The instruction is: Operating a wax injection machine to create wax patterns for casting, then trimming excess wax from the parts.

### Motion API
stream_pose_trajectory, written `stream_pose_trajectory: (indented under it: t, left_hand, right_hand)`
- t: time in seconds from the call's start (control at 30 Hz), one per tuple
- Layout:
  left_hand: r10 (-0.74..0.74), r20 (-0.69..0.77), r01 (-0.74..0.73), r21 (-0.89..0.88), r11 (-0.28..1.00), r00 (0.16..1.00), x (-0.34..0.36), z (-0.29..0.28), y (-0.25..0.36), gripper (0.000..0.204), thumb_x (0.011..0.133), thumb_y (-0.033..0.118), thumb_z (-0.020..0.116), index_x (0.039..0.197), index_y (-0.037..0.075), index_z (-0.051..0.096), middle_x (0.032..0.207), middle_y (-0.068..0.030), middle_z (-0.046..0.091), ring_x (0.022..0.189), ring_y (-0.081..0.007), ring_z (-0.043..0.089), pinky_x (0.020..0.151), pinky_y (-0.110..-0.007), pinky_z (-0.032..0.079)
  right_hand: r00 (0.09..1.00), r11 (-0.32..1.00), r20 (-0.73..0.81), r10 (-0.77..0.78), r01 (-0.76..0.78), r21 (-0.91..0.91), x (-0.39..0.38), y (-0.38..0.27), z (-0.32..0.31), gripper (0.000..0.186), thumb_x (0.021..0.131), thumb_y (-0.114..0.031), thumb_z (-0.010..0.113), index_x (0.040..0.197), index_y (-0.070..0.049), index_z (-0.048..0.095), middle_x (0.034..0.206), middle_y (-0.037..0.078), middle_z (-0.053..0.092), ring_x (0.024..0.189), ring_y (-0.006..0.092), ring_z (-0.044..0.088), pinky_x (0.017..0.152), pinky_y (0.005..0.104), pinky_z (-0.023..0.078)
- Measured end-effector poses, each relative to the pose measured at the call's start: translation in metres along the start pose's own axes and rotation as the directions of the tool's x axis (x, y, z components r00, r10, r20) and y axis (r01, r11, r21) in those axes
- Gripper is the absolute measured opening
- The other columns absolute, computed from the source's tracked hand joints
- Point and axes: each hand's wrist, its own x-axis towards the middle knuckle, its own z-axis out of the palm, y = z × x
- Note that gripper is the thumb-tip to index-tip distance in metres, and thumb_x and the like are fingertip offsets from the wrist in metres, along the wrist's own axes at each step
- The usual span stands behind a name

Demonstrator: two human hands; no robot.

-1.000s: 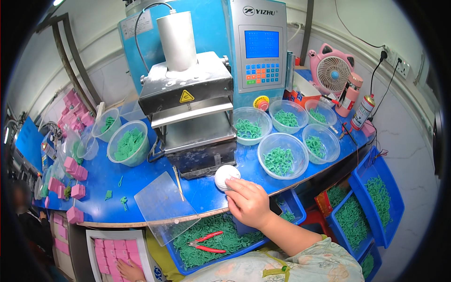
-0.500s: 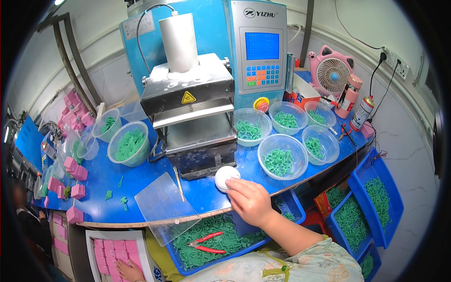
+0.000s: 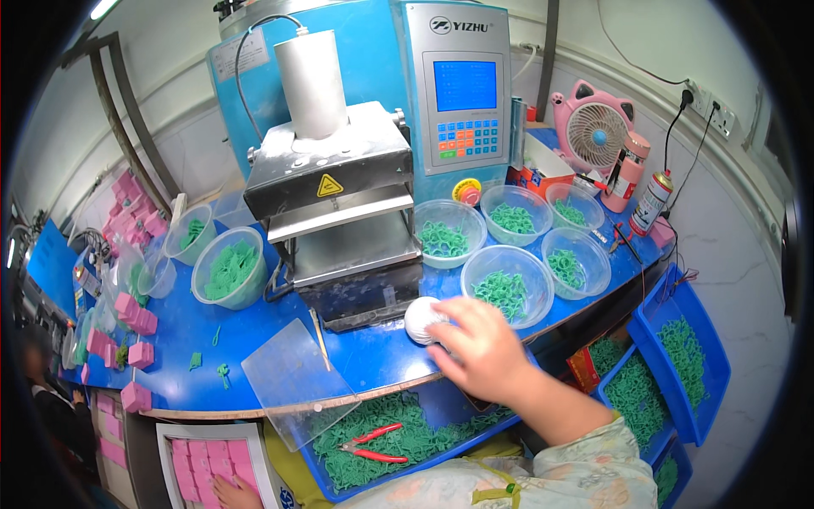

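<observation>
My right hand (image 3: 485,349) reaches to the front edge of the blue table. Its curled fingers and thumb are against the right side of a white, ball-like thing (image 3: 420,320) whose exact kind I cannot make out. That ball sits by the front right corner of the press (image 3: 348,237), whose plates stand apart. At the lower left, my left hand (image 3: 237,492) lies with fingers extended on pink blocks (image 3: 203,462) in a white-framed tray (image 3: 165,454); the picture's edge cuts it off. Between the hands, red-handled nippers (image 3: 373,445) rest on green rubbery pieces in a blue tray (image 3: 326,482).
Clear bowls (image 3: 547,297) of green pieces stand right of the press, others to its left. A transparent sheet (image 3: 288,365) overhangs the table's front edge, beside a thin stick (image 3: 320,339). Blue trays (image 3: 716,373), a pink fan (image 3: 593,127) and a spray can (image 3: 651,204) are at right.
My right hand and the white ball have shifted right along the table edge. The left hand stays on the pink blocks. The whole view has moved slightly.
</observation>
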Motion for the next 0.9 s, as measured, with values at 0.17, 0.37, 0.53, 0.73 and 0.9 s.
stream_pose_trajectory:
  t: [0.17,0.37,0.53,0.73,0.9]
  left_hand:
    - [0.002,-0.068,0.001,0.050,0.999,0.998,-0.003,0.002,-0.008,0.054,0.085,0.048,0.040,0.123,0.011,0.048,0.126,-0.0119,0.049,0.114,-0.0299,0.044,0.088,-0.050,0.036]
    - [0.011,-0.058,-0.009,0.029,1.000,0.998,0.002,0.010,-0.006,0.056,0.085,0.049,0.038,0.123,0.011,0.048,0.125,-0.0123,0.049,0.114,-0.0299,0.044,0.088,-0.049,0.036]
    - [0.007,-0.082,-0.003,0.051,0.999,0.997,0.001,0.011,-0.008,0.055,0.085,0.049,0.039,0.123,0.010,0.049,0.124,-0.0121,0.050,0.112,-0.0301,0.046,0.087,-0.049,0.037]
    - [0.050,-0.258,-0.017,0.130,0.991,0.965,-0.004,0.018,-0.008,0.053,0.085,0.047,0.041,0.122,0.010,0.049,0.122,-0.0115,0.052,0.108,-0.0291,0.050,0.084,-0.049,0.039]
    - [0.021,-0.146,-0.007,0.091,0.996,0.989,-0.003,0.009,-0.006,0.053,0.085,0.047,0.040,0.123,0.011,0.049,0.123,-0.0110,0.051,0.110,-0.0285,0.049,0.085,-0.050,0.038]
  right_hand:
    - [0.955,0.991,-0.284,-0.079,0.043,-0.130,0.064,0.065,-0.027,0.023,0.070,-0.011,0.063,0.091,-0.002,0.058,0.092,0.014,0.060,0.089,0.0315,0.055,0.081,0.0410,0.043]
    - [0.960,0.881,-0.068,0.270,-0.275,-0.384,0.098,0.168,-0.013,0.039,0.070,-0.017,0.064,0.107,-0.007,0.054,0.137,0.020,0.027,0.125,0.0347,0.028,0.099,0.0445,0.030]
    - [0.972,0.817,-0.024,0.234,-0.210,-0.537,0.115,0.197,0.004,0.035,0.068,-0.012,0.060,0.101,-0.005,0.057,0.142,0.018,0.021,0.128,0.0322,0.025,0.102,0.0468,0.022]
    - [0.969,0.784,-0.054,0.241,-0.227,-0.577,0.121,0.199,0.010,0.023,0.066,-0.011,0.059,0.089,-0.006,0.062,0.140,0.016,0.029,0.120,0.0294,0.035,0.095,0.0435,0.029]
    - [0.958,0.845,-0.132,0.254,-0.286,-0.451,0.123,0.202,0.007,0.014,0.065,-0.010,0.058,0.077,-0.008,0.065,0.136,0.013,0.037,0.116,0.0274,0.039,0.092,0.0413,0.032]
